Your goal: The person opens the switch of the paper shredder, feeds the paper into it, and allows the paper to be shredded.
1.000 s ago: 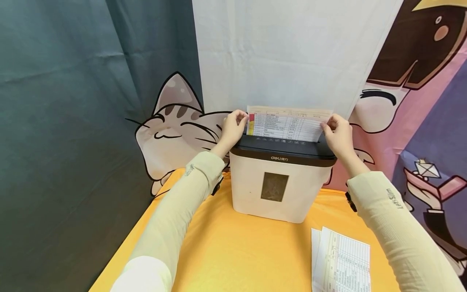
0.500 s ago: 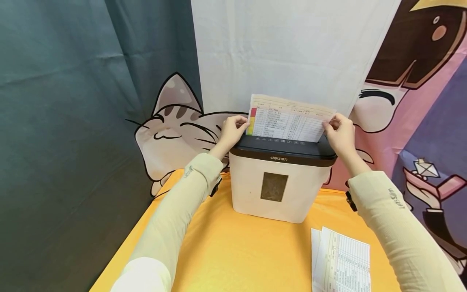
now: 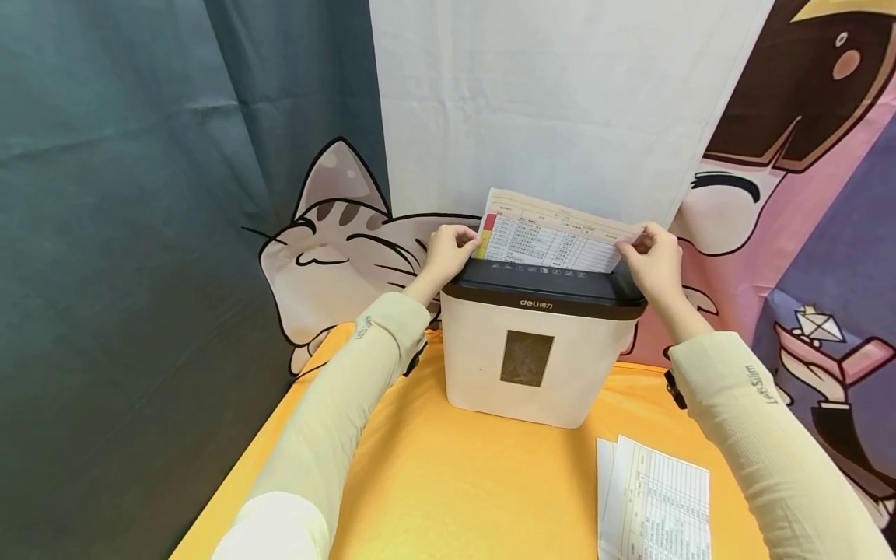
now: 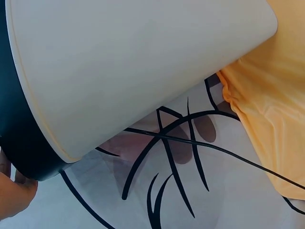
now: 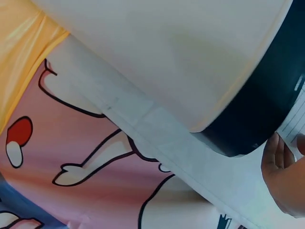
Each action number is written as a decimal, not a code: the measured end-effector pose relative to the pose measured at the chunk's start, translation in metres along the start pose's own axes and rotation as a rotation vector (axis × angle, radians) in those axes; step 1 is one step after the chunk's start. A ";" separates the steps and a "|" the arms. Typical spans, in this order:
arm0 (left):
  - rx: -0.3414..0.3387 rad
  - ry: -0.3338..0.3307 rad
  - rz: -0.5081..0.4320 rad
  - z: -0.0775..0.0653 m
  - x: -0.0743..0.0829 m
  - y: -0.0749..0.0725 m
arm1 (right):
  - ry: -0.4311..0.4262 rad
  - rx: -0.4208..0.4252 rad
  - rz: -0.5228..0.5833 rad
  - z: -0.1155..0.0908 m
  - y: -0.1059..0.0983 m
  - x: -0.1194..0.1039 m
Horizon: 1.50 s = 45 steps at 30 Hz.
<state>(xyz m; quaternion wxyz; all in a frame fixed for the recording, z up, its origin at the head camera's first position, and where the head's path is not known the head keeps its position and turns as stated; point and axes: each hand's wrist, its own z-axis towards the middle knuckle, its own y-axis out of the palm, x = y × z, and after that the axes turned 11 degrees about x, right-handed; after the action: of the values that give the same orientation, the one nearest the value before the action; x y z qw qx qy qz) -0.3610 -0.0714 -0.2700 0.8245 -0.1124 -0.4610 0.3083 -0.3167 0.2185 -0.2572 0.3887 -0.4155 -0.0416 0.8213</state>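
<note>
A printed sheet of paper (image 3: 553, 239) with a table and red and yellow cells stands in the top slot of a white paper shredder (image 3: 476, 358) with a dark lid. Its upper edge slopes down to the right, and its lower edge is hidden in the slot. My left hand (image 3: 448, 250) pinches the sheet's left edge just above the lid. At the right edge, my right hand (image 3: 652, 262) pinches the sheet between thumb and fingers. The right wrist view catches part of the paper (image 5: 294, 124) beside the lid; the left wrist view shows fingers (image 4: 19, 195) near the lid's end.
Several printed sheets (image 3: 661, 498) lie on the orange tablecloth (image 3: 455, 482) at the front right. Behind the shredder hangs a curtain (image 3: 560, 93) with cartoon drawings. The shredder has a dark window (image 3: 527, 359) in its front.
The sheet rose out of the slot between one second and half a second ago. Since then its top edge has tilted more, the right side sinking. Both hands stay at its edges; the shredder has not moved.
</note>
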 end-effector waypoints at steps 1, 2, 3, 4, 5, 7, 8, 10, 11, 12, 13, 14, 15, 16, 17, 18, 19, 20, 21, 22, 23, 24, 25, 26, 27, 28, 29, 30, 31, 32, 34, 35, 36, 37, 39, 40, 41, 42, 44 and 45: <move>-0.002 0.000 0.000 0.001 0.000 0.000 | -0.002 0.015 0.001 0.001 0.000 -0.001; -0.005 0.001 0.002 0.001 -0.001 0.000 | -0.003 0.023 0.001 0.001 0.001 -0.002; 0.011 0.022 -0.006 0.002 -0.004 0.001 | 0.000 0.026 -0.004 0.002 0.001 -0.002; 0.011 0.027 -0.002 0.002 -0.005 0.002 | 0.001 0.025 -0.013 0.002 0.001 -0.002; 0.009 0.031 -0.002 0.003 -0.006 0.002 | 0.003 0.022 -0.022 0.002 0.001 -0.002; 0.002 0.034 0.002 0.003 -0.005 0.002 | 0.008 0.012 -0.045 0.002 0.000 -0.002; 0.000 0.034 0.002 0.003 -0.003 0.002 | 0.008 0.007 -0.053 0.001 0.000 -0.002; -0.020 0.020 0.004 0.002 0.002 0.001 | 0.002 -0.002 -0.070 0.001 0.000 0.000; -0.021 0.020 0.001 0.002 0.005 0.001 | 0.002 -0.006 -0.071 0.000 -0.001 0.000; -0.017 0.026 -0.002 0.002 0.008 0.001 | 0.001 -0.010 -0.073 0.000 -0.001 0.001; -0.018 0.031 -0.005 0.003 0.011 0.002 | 0.000 -0.013 -0.075 0.000 -0.001 0.002; -0.015 0.037 -0.005 0.003 0.014 0.002 | 0.000 -0.016 -0.078 0.000 -0.001 0.003; -0.013 0.044 -0.009 0.004 0.017 0.002 | -0.001 -0.017 -0.083 0.000 -0.001 0.003; -0.011 0.055 -0.006 0.004 0.020 0.002 | -0.001 -0.019 -0.087 0.000 -0.001 0.004; -0.008 0.064 -0.004 0.005 0.022 0.003 | -0.001 -0.021 -0.089 0.000 0.000 0.004; -0.006 0.073 0.000 0.005 0.024 0.003 | -0.003 -0.024 -0.092 0.000 0.000 0.004; -0.007 0.081 0.006 0.006 0.026 0.003 | -0.007 -0.027 -0.095 -0.001 0.000 0.005; -0.007 0.088 0.014 0.006 0.028 0.004 | -0.013 -0.031 -0.098 -0.001 0.000 0.005; -0.006 0.093 0.022 0.006 0.029 0.004 | -0.018 -0.032 -0.098 -0.002 0.001 0.005; -0.004 0.095 0.026 0.006 0.030 0.005 | -0.022 -0.036 -0.096 -0.002 0.001 0.004; -0.005 0.092 0.025 0.006 0.030 0.005 | -0.026 -0.040 -0.095 -0.002 0.001 0.004; -0.006 0.093 0.030 0.006 0.030 0.005 | -0.031 -0.043 -0.096 -0.003 0.001 0.004; -0.005 0.094 0.034 0.005 0.030 0.005 | -0.035 -0.045 -0.098 -0.003 0.001 0.004; -0.003 0.094 0.033 0.005 0.029 0.005 | -0.036 -0.046 -0.099 -0.003 0.001 0.004; -0.001 0.094 0.034 0.005 0.028 0.005 | -0.038 -0.047 -0.099 -0.003 0.001 0.004; -0.001 0.092 0.032 0.004 0.028 0.004 | -0.042 -0.049 -0.102 -0.003 0.002 0.004; -0.002 0.092 0.035 0.004 0.027 0.004 | -0.044 -0.053 -0.106 -0.003 0.002 0.004; -0.001 0.094 0.041 0.003 0.025 0.004 | -0.047 -0.058 -0.110 -0.003 0.002 0.005; -0.003 0.093 0.042 0.003 0.024 0.003 | -0.051 -0.063 -0.112 -0.003 0.003 0.006; -0.005 0.090 0.042 0.003 0.024 0.003 | -0.058 -0.068 -0.117 -0.004 0.003 0.006; -0.012 0.082 0.046 0.002 0.022 0.003 | -0.071 -0.080 -0.125 -0.005 0.005 0.007; -0.015 0.080 0.051 0.001 0.021 0.003 | -0.075 -0.086 -0.128 -0.006 0.005 0.008; -0.018 0.079 0.057 0.001 0.020 0.003 | -0.079 -0.091 -0.128 -0.006 0.006 0.009; -0.021 0.076 0.060 0.000 0.019 0.003 | -0.084 -0.094 -0.127 -0.007 0.007 0.009; -0.023 0.073 0.069 -0.001 0.018 0.004 | -0.086 -0.108 -0.128 -0.008 0.008 0.009; -0.022 0.073 0.072 -0.002 0.017 0.004 | -0.089 -0.117 -0.130 -0.008 0.008 0.008; -0.023 0.071 0.077 -0.002 0.016 0.004 | -0.091 -0.125 -0.130 -0.009 0.008 0.008; -0.025 0.069 0.081 -0.003 0.016 0.005 | -0.095 -0.132 -0.131 -0.009 0.009 0.008; -0.033 0.066 0.090 -0.004 0.014 0.006 | -0.107 -0.147 -0.142 -0.010 0.010 0.009; -0.038 0.064 0.095 -0.005 0.013 0.007 | -0.114 -0.151 -0.145 -0.010 0.011 0.010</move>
<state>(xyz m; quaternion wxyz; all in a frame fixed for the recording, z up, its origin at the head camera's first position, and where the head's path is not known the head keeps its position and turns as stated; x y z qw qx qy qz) -0.3548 -0.0578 -0.2669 0.8210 -0.1597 -0.4343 0.3344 -0.3195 0.2153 -0.2743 0.4119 -0.3920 -0.1555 0.8078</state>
